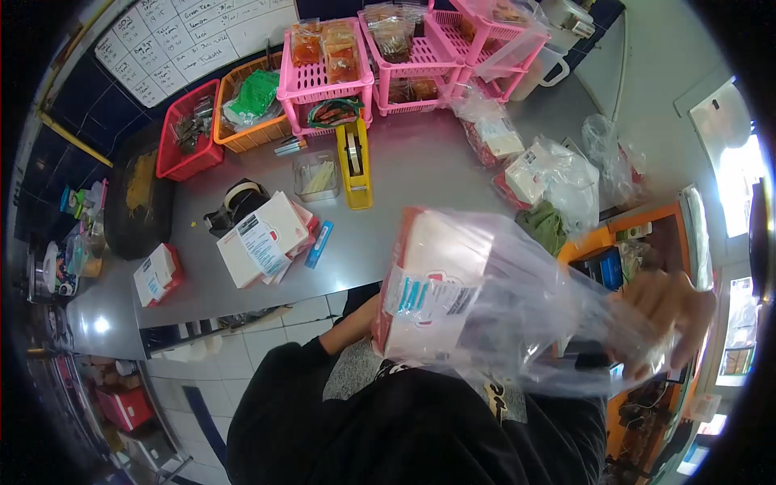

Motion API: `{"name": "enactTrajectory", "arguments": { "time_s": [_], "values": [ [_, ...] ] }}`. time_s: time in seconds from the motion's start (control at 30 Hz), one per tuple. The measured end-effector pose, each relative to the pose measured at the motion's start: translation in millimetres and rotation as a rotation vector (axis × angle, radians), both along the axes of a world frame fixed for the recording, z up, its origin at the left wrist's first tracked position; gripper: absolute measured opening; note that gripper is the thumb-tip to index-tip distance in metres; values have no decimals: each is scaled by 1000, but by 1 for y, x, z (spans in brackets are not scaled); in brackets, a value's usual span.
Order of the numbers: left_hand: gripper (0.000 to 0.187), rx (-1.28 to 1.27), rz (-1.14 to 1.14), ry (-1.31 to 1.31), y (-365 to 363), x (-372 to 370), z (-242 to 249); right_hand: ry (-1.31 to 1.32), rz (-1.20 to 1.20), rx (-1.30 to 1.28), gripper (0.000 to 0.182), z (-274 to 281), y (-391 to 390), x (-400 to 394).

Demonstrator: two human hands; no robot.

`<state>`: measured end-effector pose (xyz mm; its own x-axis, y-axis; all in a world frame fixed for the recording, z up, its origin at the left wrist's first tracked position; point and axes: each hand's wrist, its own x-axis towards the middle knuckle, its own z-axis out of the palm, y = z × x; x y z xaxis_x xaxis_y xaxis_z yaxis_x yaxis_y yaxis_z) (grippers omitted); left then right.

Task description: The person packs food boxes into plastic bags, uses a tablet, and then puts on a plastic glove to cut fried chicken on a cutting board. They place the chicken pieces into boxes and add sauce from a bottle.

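Right fist (667, 323) around clear bag (537, 323)

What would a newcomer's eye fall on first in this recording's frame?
Probably the red-and-white box inside a clear plastic bag near the middle, with the right hand, blurred, gripping the bag's gathered end at the right. Next come the bright pink racks at the counter's back edge and the yellow tape dispenser just in front of them.
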<state>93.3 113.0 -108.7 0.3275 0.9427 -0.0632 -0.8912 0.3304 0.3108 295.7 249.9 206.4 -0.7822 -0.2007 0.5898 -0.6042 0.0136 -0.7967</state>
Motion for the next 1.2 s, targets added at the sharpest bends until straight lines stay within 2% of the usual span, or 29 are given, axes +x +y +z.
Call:
{"name": "enactTrajectory", "arguments": {
  "time_s": [0.07, 0.13, 0.17, 0.2, 0.27, 0.3, 0.33, 0.37, 0.43, 0.47, 0.53, 0.57, 0.67, 0.73, 0.77, 0.83, 0.87, 0.9, 0.93, 0.97, 1.0, 1.03, 1.07, 1.1, 1.13, 1.17, 1.2],
  "values": [
    [87, -7, -6, 5, -6, -2, -3, 67, -8, -35, 11, 2, -9, -8],
    [88, -15, -13, -13, -5, -7, 1, -55, -75, -31, 7, 3, -17, -15],
    [88, -11, -22, -18, -6, -9, 4, 116, -336, -11, 9, -8, -26, -18],
    [88, -9, -42, -25, -7, -10, 2, 154, -507, -15, 11, -13, -29, -20],
    [88, -10, -72, -27, -11, -13, -16, 136, -739, -46, 17, -18, -31, -34],
    [89, 116, -190, 50, -13, -11, -40, 108, -847, -44, 21, -15, -29, -40],
    [89, 240, -311, 128, -12, -10, -39, 88, -960, -41, 24, -12, -24, -44],
    [89, 237, -324, 127, -15, -9, -37, 65, -1040, -31, 28, -8, -19, -47],
    [88, -133, -89, 338, -8, -13, 11, 64, -1166, -22, 36, 2, -8, -52],
    [88, -133, -99, 338, 2, -11, 13, 74, -1203, -16, 39, 9, -4, -54],
    [84, 251, -21, -315, 19, -3, 16, 40, -1227, 19, 47, 12, -1, -66],
    [84, 247, -27, -311, 24, -8, 18, -82, -1025, 105, 48, 10, 11, -61],
    [89, 266, 14, -352, 37, -30, 24, -185, -1103, 98, 42, 3, 47, -69],
    [113, 2, 175, 581, 40, -55, 19, -285, -1062, 185, 37, -10, 71, -75],
    [113, 0, 175, 581, 47, -60, 12, -376, -1015, 275, 32, -21, 81, -79],
    [135, 381, 671, 1365, 63, -71, -11, -262, -1067, 687, 31, -72, 96, -96],
    [135, 381, 670, 1367, 75, -71, -15, -290, -1043, 841, 31, -94, 95, -103],
    [139, 451, 680, 1636, 89, -64, -17, -320, -1013, 994, 31, -109, 92, -111],
    [143, 524, 682, 1906, 101, -53, -20, -308, -1025, 956, 31, -116, 89, -122],
    [137, 485, 518, 1784, 111, -38, -23, -299, -1036, 919, 30, -121, 86, -135],
    [131, 449, 358, 1655, 121, -24, -24, -502, -1032, 1043, 32, -110, 72, -150],
    [113, 420, 53, 1544, 135, -17, -9, -710, -1024, 1159, 34, -101, 50, -164],
    [95, 385, -247, 1417, 146, -12, 4, -559, -1048, 1267, 33, -118, 29, -176],
    [92, 388, -204, 1343, 146, -7, 1, -393, -1101, 1441, 28, -155, 8, -191],
    [90, 380, -39, 1299, 145, -3, -7, -272, -1208, 1496, 23, -198, -20, -206],
    [88, 361, 176, 1276, 141, 1, -16, 58, -1468, 1563, 21, -261, -47, -216],
    [86, 334, 411, 1278, 136, 4, -24, -318, -1185, 1598, 21, -258, -70, -212]
  ]
}}
